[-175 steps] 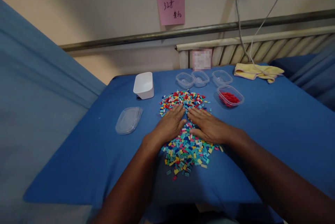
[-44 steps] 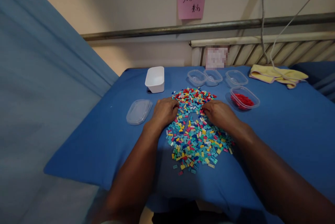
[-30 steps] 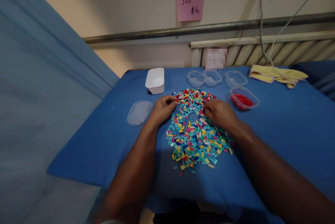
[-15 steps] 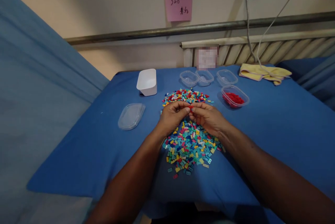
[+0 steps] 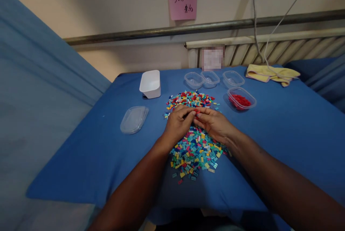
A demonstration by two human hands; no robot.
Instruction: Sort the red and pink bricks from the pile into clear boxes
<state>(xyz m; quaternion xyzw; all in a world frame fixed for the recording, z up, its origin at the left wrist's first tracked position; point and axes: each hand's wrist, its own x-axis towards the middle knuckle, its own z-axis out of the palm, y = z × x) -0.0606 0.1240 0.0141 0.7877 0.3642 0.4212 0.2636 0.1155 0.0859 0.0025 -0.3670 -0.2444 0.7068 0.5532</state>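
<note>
My left hand [image 5: 178, 121] and my right hand [image 5: 214, 122] meet fingertip to fingertip above a spread of small toy bricks. Between their pinched fingers shows a bit of red, a red brick [image 5: 196, 112], partly covered by the thumbs. Nearer to me lies a pile of mixed teal, yellow, blue and pink bricks [image 5: 195, 152]. Beyond the hands sits another pile of bricks [image 5: 190, 98] with more red and white in it. A clear plastic tub [image 5: 252, 96] to the right holds red bricks [image 5: 239, 101].
Three clear tubs [image 5: 233, 78] stand along the back of the blue-covered table [image 5: 88, 152]. A white container [image 5: 150, 84] is at back left, with clear lids [image 5: 134, 119] before it. A yellow cloth [image 5: 272, 74] lies at back right near a hanging cord [image 5: 266, 49].
Both hands stay together around the red brick, with the left hand's fingers and thumb slightly shifted. The whole view has moved a little.
</note>
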